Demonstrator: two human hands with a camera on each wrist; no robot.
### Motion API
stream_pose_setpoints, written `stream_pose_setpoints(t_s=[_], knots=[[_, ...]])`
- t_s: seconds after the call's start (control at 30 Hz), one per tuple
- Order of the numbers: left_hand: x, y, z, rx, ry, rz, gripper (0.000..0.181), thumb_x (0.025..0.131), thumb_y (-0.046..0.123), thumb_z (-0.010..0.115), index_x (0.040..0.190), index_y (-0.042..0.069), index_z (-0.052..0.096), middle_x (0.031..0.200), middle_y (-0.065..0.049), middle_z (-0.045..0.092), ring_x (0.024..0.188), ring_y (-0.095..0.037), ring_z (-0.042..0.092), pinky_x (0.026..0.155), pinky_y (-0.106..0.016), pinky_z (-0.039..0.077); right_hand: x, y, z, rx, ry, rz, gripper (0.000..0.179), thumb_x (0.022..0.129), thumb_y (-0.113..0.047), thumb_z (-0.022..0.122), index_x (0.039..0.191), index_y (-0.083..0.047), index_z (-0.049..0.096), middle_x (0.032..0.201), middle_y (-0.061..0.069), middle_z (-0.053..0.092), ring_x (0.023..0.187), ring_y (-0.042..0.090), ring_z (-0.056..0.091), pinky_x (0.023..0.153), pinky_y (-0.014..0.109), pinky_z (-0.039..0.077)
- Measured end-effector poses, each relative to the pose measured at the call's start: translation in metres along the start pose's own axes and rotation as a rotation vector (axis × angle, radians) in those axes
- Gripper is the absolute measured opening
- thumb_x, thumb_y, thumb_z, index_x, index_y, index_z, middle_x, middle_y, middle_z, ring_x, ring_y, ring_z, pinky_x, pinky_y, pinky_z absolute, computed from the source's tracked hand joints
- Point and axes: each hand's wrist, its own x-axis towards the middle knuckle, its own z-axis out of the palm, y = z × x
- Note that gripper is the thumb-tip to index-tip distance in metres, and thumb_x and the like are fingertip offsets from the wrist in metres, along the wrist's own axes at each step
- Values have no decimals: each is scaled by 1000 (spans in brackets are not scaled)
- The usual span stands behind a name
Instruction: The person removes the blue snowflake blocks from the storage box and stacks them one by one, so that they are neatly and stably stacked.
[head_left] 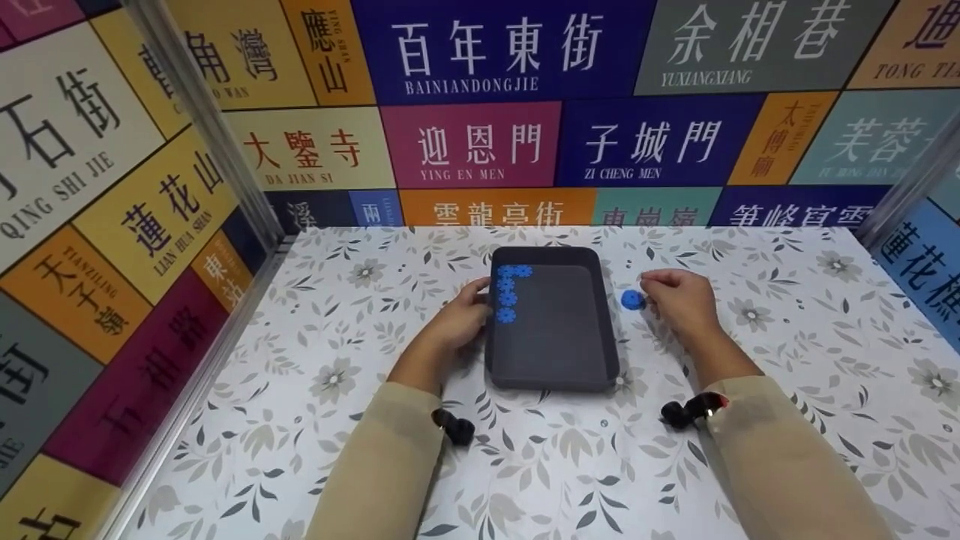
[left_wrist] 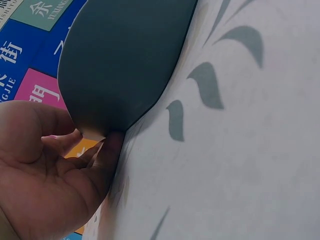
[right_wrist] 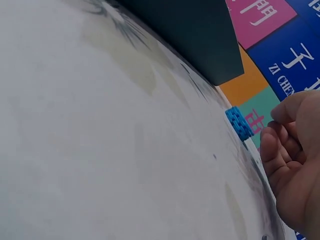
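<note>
Grey rectangular tray, on flower-printed tabletop; left hand at its 9 o'clock, thumb and fingers gripping the side; blue snowflake-shaped discs lying inside, 9 to 11 o'clock; stack of blue discs outside, near 3 o'clock; right hand just beyond, fingers curled, tips close together, hold on any disc cannot be told

This looked like a small booth or partitioned stall, though the exact kind of site could not be told. Printed walls stood on 3 sides of a tabletop with a leaf-and-flower surface. Bright coloured panels bore place names in Chinese characters and Latin letters, and metal strips edged the corners.
</note>
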Motion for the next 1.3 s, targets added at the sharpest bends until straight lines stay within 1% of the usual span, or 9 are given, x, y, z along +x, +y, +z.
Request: stream_pose_setpoints(t_s=[0.1, 0.17, 0.33, 0.6, 0.7, 0.87, 1.03, 1.13, 1.3], knots=[[0, 0, 0, 3, -2, -10, 70, 98, 7, 50, 166, 22, 40, 161, -13, 53, 132, -26, 56, 113, -39, 45, -3, -5, 3, 10, 19, -7, 37, 101, -33, 70, 126, -6, 76, 95, -8, 71, 80, 7, 66, 69, 20, 57], [0, 1, -1, 28, -7, 1, 70, 98, 8, 50, 166, 21, 39, 159, -14, 54, 128, -26, 57, 110, -38, 46, -5, -8, 5, 31, 20, -19, 38, 101, -32, 70, 127, -5, 76, 95, -9, 71, 81, 8, 66, 69, 19, 57], [1, 1, -2, 84, -10, 29, 72, 96, 8, 49, 166, 17, 38, 154, -15, 57, 120, -25, 60, 103, -35, 48, -11, -16, 11, 82, 20, -46, 39, 101, -31, 70, 128, -3, 74, 98, -4, 71, 83, 10, 66, 69, 20, 57], [2, -1, -1, 57, -1, 3, 71, 97, 9, 50, 166, 20, 39, 158, -14, 55, 130, -26, 58, 114, -39, 45, -20, -30, 24, 139, -35, -70, 38, 100, -27, 73, 125, 1, 74, 90, -9, 71, 76, 10, 67, 68, 22, 58], [2, -1, -2, 71, -2, 10, 71, 97, 9, 50, 167, 19, 38, 158, -15, 55, 130, -27, 58, 114, -40, 45, -24, -35, 29, 164, -44, -94, 37, 98, -25, 74, 123, 2, 75, 85, -7, 71, 74, 13, 68, 65, 25, 58], [1, 0, -2, 68, -7, 30, 70, 97, 8, 49, 166, 17, 39, 156, -16, 57, 129, -27, 58, 113, -39, 46, -30, -42, 37, 174, -65, -133, 35, 98, -21, 74, 122, 4, 75, 80, -11, 70, 67, 11, 64, 63, 26, 58], [1, 0, -2, 53, -8, 32, 70, 98, 8, 49, 166, 17, 39, 156, -16, 57, 131, -28, 59, 114, -39, 46, -39, -50, 46, 150, -85, -137, 32, 99, -21, 74, 121, 1, 76, 85, -9, 70, 69, 11, 61, 64, 25, 56], [1, 0, -1, 30, -3, 19, 71, 97, 7, 50, 166, 17, 39, 157, -16, 56, 129, -27, 59, 110, -37, 46, -44, -54, 51, 134, -113, -148, 31, 99, -23, 75, 120, -1, 77, 89, -7, 70, 71, 11, 62, 64, 24, 56], [1, 1, 1, 20, -3, 18, 72, 96, 7, 50, 166, 17, 38, 158, -16, 55, 123, -25, 60, 99, -33, 49, -51, -61, 56, 154, -135, -196, 27, 99, -22, 75, 117, -2, 78, 85, -2, 69, 67, 12, 61, 62, 24, 55]])
